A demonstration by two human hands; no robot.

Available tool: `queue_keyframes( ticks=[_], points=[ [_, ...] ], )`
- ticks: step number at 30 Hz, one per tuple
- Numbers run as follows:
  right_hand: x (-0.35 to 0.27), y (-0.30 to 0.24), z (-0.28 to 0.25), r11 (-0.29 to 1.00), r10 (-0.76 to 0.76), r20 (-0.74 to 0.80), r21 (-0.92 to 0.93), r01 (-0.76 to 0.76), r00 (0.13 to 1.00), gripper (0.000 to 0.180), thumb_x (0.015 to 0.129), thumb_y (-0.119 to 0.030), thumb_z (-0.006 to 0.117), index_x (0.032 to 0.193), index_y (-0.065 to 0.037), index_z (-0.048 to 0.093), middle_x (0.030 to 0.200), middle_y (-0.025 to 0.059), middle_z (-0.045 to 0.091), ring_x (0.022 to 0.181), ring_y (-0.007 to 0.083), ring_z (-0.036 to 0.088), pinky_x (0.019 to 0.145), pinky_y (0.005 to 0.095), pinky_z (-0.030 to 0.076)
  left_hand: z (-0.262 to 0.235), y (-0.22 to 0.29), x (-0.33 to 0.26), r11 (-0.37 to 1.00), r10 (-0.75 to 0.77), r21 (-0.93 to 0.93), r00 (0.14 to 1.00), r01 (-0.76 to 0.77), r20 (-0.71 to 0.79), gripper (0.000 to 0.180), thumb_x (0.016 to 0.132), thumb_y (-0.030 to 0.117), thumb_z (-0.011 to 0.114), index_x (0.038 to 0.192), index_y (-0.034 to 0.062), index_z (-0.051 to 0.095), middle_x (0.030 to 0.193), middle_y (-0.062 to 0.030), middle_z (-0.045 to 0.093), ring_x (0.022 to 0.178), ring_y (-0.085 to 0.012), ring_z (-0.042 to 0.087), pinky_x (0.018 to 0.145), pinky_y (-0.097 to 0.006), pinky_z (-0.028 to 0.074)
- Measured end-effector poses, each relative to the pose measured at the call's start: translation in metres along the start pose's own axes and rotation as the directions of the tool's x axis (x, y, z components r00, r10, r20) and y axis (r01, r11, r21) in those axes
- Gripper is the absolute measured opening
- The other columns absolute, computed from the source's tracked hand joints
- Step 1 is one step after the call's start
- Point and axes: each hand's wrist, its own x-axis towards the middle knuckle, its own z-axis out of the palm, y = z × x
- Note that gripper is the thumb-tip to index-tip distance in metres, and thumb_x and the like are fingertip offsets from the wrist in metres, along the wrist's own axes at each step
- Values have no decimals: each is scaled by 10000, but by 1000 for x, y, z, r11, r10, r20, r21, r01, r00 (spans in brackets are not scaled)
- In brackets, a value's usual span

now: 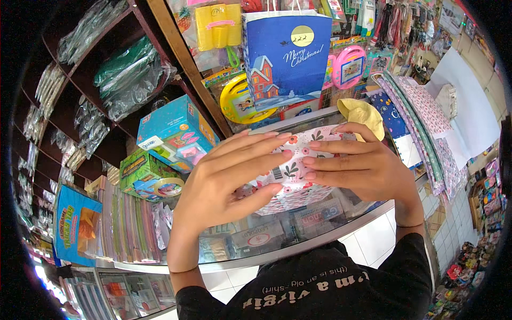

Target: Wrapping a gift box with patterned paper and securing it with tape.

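Note:
On the glass counter in front of me is a package (293, 197) with a white surface patterned in pink and red flowers and dark leaves. A small barcode shows on its top. My left hand (229, 176) lies over its left side, fingers stretched out and thumb apart. From the right, my right hand (368, 165) rests across the top with its fingers extended flat. The fingertips of both hands nearly meet near the middle. Part of the package is hidden beneath the hands, so I cannot tell whether it is a bag or a wrapped box.
A blue paper gift bag (288, 58) stands behind the package, beside a pale yellow folded piece (362, 117). Boxed goods (176, 130) and a row of thin books (125, 221) sit at left. Patterned gift bags (421, 117) are at right. The counter's metal edge (298, 242) runs nearest me.

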Motion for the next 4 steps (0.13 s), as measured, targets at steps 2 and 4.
queue_keyframes(
  ticks=[2, 4],
  points=[
    [3, -1, 2, 998, 38, -33, 43, -37, 999, 287, 753, -104, 596, 1025, -175, 651, 1112, -37, 607, 1093, 140, 530, 944, 381, 365, 0, -8, -6, 998, 17, -53, 1000, -17, 10, 423, 640, 138, 660, 1042, 8, 624, 1103, -161, 598, 1063, -303, 555, 948, -415, 384],
    [2, 2, 7, 977, 117, -83, 189, -100, 990, 242, 791, -83, 575, 1004, -159, 662, 1100, 29, 617, 1107, 205, 532, 995, 414, 316, 1, -7, -10, 977, -139, -166, 990, 133, -28, 502, 586, 182, 689, 1055, 15, 622, 1107, -161, 597, 1066, -308, 554, 957, -409, 379]
  ],
)
